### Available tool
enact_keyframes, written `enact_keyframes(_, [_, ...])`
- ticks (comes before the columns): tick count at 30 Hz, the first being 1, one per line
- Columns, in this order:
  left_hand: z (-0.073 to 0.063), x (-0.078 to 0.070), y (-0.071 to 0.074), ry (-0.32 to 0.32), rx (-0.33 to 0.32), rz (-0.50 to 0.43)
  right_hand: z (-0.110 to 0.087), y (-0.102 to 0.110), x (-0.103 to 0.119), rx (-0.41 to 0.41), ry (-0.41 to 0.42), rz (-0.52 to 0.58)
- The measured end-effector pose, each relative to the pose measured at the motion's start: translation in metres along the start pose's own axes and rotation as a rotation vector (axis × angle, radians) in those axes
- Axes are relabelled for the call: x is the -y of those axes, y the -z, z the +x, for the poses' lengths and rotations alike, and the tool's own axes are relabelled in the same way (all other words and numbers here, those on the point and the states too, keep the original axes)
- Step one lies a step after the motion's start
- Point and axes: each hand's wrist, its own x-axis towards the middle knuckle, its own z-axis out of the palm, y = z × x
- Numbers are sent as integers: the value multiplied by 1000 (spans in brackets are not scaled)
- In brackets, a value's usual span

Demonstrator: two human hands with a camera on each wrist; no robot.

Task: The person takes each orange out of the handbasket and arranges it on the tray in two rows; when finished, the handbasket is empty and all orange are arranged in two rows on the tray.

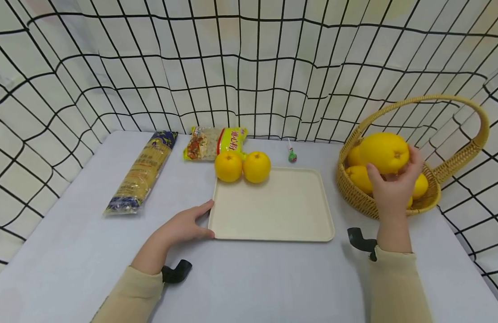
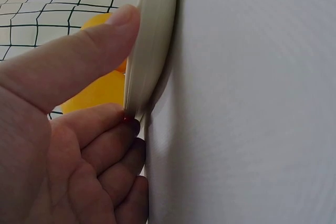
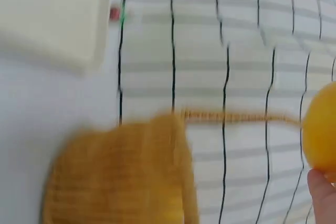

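Observation:
My right hand [image 1: 394,193] grips a large yellow lemon [image 1: 380,150] above the wicker basket [image 1: 358,199]. At the right wrist view's edge, part of the lemon [image 3: 323,135] shows with a fingertip against it. Thumb and forefinger spread apart, my left hand [image 1: 184,226] touches the left edge of the cream tray [image 1: 273,215]. Close up in the left wrist view, the thumb and forefinger tips rest against the tray's side wall [image 2: 152,40]. Two round oranges, the left orange [image 1: 228,166] and the right orange [image 1: 256,167], sit side by side at the tray's back left corner.
More yellow fruit [image 1: 359,177] lies in the basket, whose tall handle [image 1: 481,130] arches to the right. Behind the oranges is a bag of dry food [image 1: 208,143]. A long noodle packet [image 1: 141,172] lies at left, a lollipop [image 1: 292,155] behind the tray. Black netting [image 1: 241,56] surrounds the table.

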Motion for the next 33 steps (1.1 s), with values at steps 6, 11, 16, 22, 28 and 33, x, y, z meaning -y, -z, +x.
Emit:
enact_keyframes(6, [0, 0, 0, 3, 1, -6, -8, -32, -8, 102, -57, -92])
enact_keyframes(11, [1, 0, 1, 2, 2, -6, -16, -54, -16, 196, -64, -99])
enact_keyframes(16, [0, 1, 1, -11, -3, 6, -25, -71, -19, 281, -74, -141])
enact_keyframes(22, [1, 3, 2, -22, 0, 15, -29, -89, -20, 351, -87, -204])
enact_keyframes(28, [1, 2, 3, -35, -5, 21, -30, -105, -24, 379, -133, -222])
enact_keyframes(33, [1, 2, 2, -42, 0, 23, -33, -115, -31, 373, -175, -250])
